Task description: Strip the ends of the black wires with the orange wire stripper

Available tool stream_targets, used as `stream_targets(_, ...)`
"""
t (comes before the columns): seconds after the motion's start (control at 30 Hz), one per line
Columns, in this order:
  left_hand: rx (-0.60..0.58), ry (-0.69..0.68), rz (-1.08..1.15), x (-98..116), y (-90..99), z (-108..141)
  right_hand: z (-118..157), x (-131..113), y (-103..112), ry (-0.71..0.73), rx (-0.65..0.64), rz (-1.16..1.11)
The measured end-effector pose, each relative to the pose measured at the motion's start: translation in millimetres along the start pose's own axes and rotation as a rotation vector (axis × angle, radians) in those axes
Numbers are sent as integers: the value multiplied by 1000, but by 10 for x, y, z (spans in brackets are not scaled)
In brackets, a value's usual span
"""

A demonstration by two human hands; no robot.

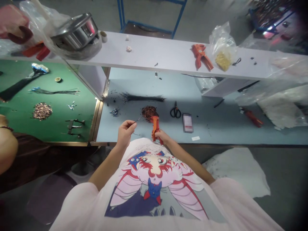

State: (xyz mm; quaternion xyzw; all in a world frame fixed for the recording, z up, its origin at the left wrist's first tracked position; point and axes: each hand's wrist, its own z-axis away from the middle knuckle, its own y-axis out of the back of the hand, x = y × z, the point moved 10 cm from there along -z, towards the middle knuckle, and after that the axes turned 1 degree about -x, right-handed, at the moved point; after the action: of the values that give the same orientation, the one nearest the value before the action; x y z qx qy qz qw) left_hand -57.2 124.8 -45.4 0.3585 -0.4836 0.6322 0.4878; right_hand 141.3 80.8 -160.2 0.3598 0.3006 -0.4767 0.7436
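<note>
My left hand (125,132) pinches a thin dark wire (137,121) between thumb and fingers, its tip pointing toward the middle of the bench. Wrapped around the handles of an orange crimping tool (155,124) is my right hand (161,137). The tool's head lies at the near edge of a pile of small copper-coloured terminals (148,112). Behind the pile stretches a bundle of black wires (144,97). A small heap of silvery-blue pieces (115,112) sits to the left. Wire and tool are apart from each other.
Black-handled scissors (175,110) and a phone (187,123) lie right of the pile. A raised white shelf (154,54) spans the back, bearing another orange tool (201,57) and a steel pot (75,32). At left, a person's arm (7,144) is beside a green bench (57,128).
</note>
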Motion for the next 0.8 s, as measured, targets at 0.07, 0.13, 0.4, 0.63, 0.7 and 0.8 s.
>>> stream_targets(0.07,-2,-63,-91,90,-21,55,129,-286,-5,80,-20,-170)
stream_targets(0.13,-27,-116,-172,172,-83,116,277,-627,7,202,-62,-431)
stream_targets(0.4,-121,-216,-336,279,-326,271,607,-1303,51,416,-5,-662)
stream_targets(0.63,-86,-313,-487,336,-323,326,580,-1307,34,389,58,-696)
stream_targets(0.7,-76,-350,-523,367,-331,342,563,-1305,34,380,60,-720)
stream_targets(0.8,-75,-409,-542,416,-357,367,541,-1294,3,340,27,-796)
